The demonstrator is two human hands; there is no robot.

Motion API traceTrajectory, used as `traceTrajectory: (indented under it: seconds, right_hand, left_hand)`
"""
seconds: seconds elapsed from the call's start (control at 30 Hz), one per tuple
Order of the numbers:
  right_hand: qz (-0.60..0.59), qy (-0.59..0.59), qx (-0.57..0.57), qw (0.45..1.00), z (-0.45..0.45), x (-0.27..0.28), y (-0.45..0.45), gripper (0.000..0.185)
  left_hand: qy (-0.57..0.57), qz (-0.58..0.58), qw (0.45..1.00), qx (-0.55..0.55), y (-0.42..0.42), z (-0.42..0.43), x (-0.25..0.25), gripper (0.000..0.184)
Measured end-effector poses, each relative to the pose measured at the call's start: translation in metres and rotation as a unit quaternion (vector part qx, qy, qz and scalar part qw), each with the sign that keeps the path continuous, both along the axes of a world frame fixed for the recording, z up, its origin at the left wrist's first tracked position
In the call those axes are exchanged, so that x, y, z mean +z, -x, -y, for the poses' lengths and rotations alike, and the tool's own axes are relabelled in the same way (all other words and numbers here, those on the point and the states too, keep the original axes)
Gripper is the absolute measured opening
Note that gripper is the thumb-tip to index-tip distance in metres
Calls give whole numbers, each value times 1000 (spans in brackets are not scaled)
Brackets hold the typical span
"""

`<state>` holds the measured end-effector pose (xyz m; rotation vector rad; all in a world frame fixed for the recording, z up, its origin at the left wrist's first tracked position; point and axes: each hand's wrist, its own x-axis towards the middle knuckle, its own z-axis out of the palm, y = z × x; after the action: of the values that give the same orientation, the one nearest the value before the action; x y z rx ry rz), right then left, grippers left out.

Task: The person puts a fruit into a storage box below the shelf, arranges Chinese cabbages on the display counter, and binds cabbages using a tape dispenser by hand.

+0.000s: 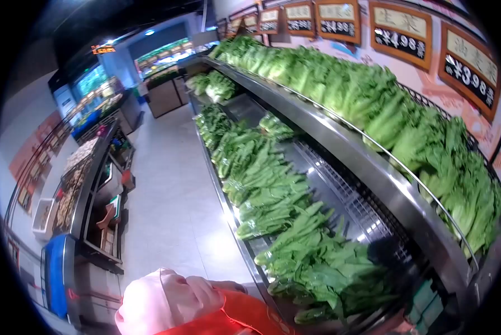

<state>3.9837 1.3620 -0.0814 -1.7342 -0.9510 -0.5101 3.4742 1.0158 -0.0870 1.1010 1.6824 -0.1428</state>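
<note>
Nearest, bottom edge: pink sleeve (167, 296) and red apron (250, 315). Left hand not clearly made out past the sleeve's end; cannot tell if open or closed, or on anything. Right hand: a pinkish blur at the bottom edge, beside a green crate (426, 307), may be part of it; cannot tell its grip. No bunch seen lifted.

Next, the greens (323, 257): long-leaved bunches, wet-looking, on the lower shelf (315, 164). They overlap in a row along its front edge, stalks mostly toward the aisle, leaves inward. Nearest bunches lie looser, leaves spread over one another. Judged from the layout, the front row is largely laid out and the near end is the least tidy. Behind it, metal and a grid (354, 198) show; whether anything is left to add or straighten there, cannot tell.

Above and behind: lettuce (362, 106) packed upright along the upper shelf (340, 137), behind a rail; this tier looks finished. Price signs (400, 34) on the wall.

Farther: paler bunches (220, 86) at the shelf's far end. Across the aisle, another stand; beyond, a lit display (164, 56).
</note>
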Motion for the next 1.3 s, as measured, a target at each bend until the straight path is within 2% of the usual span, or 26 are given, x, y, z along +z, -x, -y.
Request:
traceTrajectory:
  seconds: [0.17, 0.3, 0.37, 0.4, 0.43, 0.5, 0.53, 0.57, 0.6, 0.63, 0.67, 0.7, 0.77, 0.8, 0.83, 0.9, 1.0, 1.03, 1.07, 1.1, 1.13, 1.17, 1.2, 1.23, 1.3]
  right_hand:
    - [-21, 66, -26, 997, -1, 31, -1, 74]
    - [-32, 98, -27, 994, 12, 56, -15, 67]
    - [-48, 112, -23, 992, 30, 81, -16, 64]
    - [-64, 103, -20, 992, 46, 103, -9, 63]
    - [-60, 47, 24, 997, 72, 149, 22, 55]
    - [-81, -15, 34, 996, 95, 175, 38, 56]
    - [-83, -36, 49, 995, 109, 184, 44, 55]
    - [-84, -57, 63, 993, 124, 194, 48, 54]
    - [-147, -29, 69, 986, 142, 195, 47, 58]
    - [-73, 6, -6, 997, 148, 174, 40, 71]
    - [-124, 11, -25, 992, 158, 166, 43, 85]
    - [-162, 30, -2, 986, 171, 167, 45, 91]
    - [-191, 41, -7, 981, 195, 182, 57, 90]
    - [-187, 41, -12, 981, 211, 194, 69, 89]
    - [-191, 38, -7, 981, 221, 194, 71, 88]
    - [-173, 55, -14, 983, 243, 196, 75, 85]
    - [-131, 56, -4, 990, 269, 191, 77, 87]
    - [-119, 54, -5, 991, 277, 184, 76, 88]
    - [-156, 39, 0, 987, 281, 193, 83, 88]
    - [-143, 29, -5, 989, 291, 190, 84, 87]
    - [-193, 38, -8, 980, 299, 212, 99, 87]
    - [-149, 62, -3, 987, 314, 210, 98, 87]
    - [-127, 38, -15, 991, 324, 213, 107, 87]
    - [-68, 89, -25, 993, 344, 210, 100, 83]
    - [4, 213, -106, 971, 374, 245, 133, 86]
  left_hand:
    - [7, 6, 1000, 17, 1, 4, 18, 43]
    - [-28, 47, 998, 6, 3, -7, 76, 43]
    - [-67, 157, 985, 1, 3, -26, 140, 44]
    - [-91, 262, 961, -13, -5, -38, 161, 44]
    - [-101, 370, 923, -24, -12, -52, 183, 45]
    - [-41, 455, 890, -7, -36, -70, 176, 45]
    - [-28, 465, 883, -63, -59, -89, 195, 45]
    - [-128, 482, 844, -198, -85, -110, 191, 46]
    - [-53, 510, 836, -194, -113, -121, 182, 48]
    - [-2, 524, 836, -165, -143, -134, 191, 52]
    - [48, 573, 808, -130, -177, -145, 181, 56]
    - [127, 618, 772, -75, -214, -157, 175, 58]
    - [249, 625, 738, 46, -281, -181, 125, 53]
    - [282, 654, 699, 69, -294, -186, 125, 51]
    - [280, 632, 715, 102, -319, -191, 102, 48]
    - [323, 691, 639, 99, -338, -191, 114, 37]
    - [271, 700, 638, 172, -358, -171, 133, 36]
    - [267, 722, 631, 92, -363, -169, 101, 43]
    - [288, 722, 628, 40, -362, -167, 81, 42]
    - [271, 701, 648, 127, -357, -147, 122, 36]
    - [271, 715, 637, 95, -344, -138, 146, 28]
    - [273, 682, 669, 114, -340, -128, 150, 23]
    - [270, 732, 624, 39, -354, -121, 99, 23]
    - [266, 734, 621, 66, -337, -109, 145, 23]
    - [258, 739, 616, 91, -335, -87, 131, 50]
